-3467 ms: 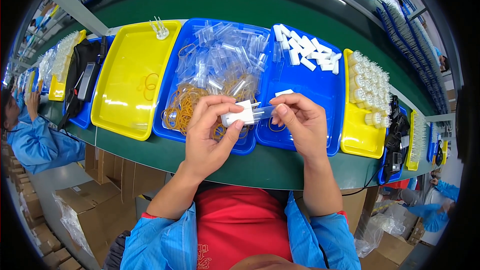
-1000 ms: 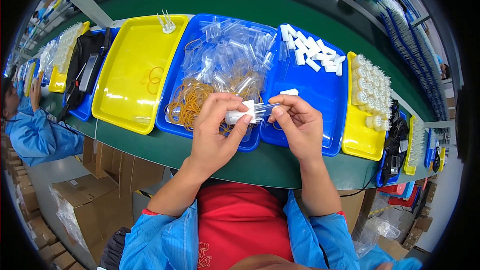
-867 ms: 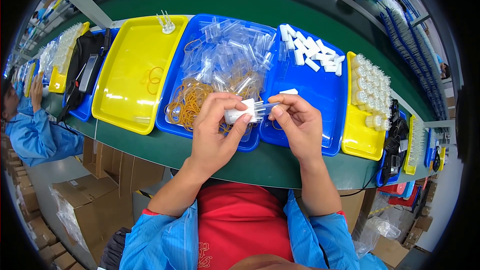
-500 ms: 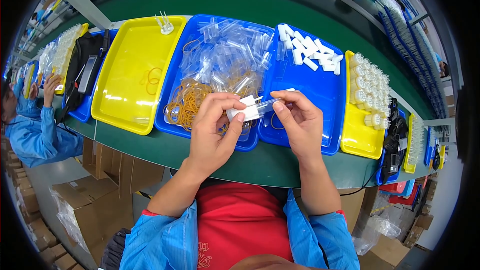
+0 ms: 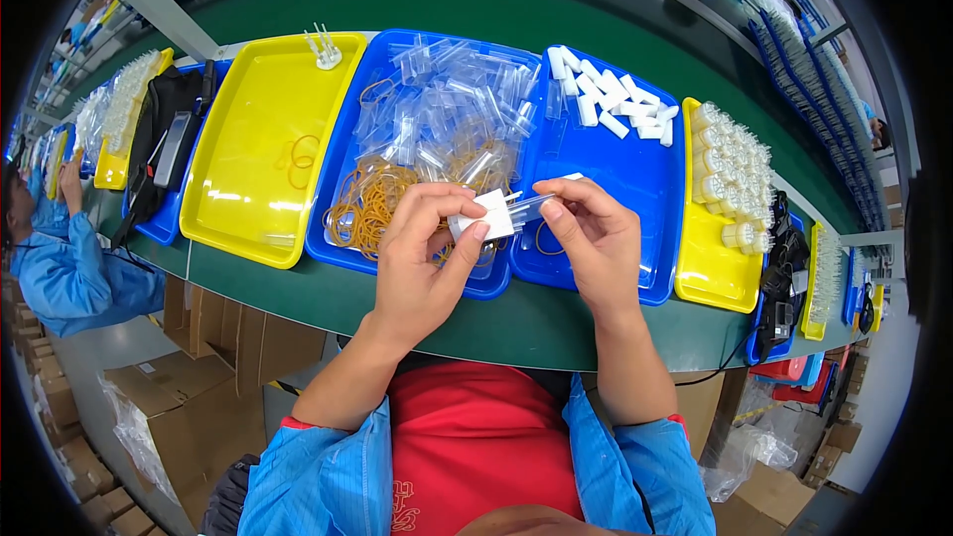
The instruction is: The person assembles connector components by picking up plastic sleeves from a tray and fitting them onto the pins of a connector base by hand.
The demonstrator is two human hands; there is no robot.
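Fingers clamped, our left hand [image 5: 422,253] holds a white pronged piece [image 5: 488,215] over the near end of the left blue tray [image 5: 494,284]; our right hand [image 5: 601,238] pinches a clear plastic sleeve [image 5: 530,209] at its prongs, seemingly unfinished. Beyond, white blocks [image 5: 612,97] lie loose; prong-topped clusters [image 5: 730,167] already stand in the right yellow tray [image 5: 710,273].

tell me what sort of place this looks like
Most likely a factory assembly line: trays of small parts line a long green bench, a co-worker in blue is at the left, and cardboard boxes stand on the floor.
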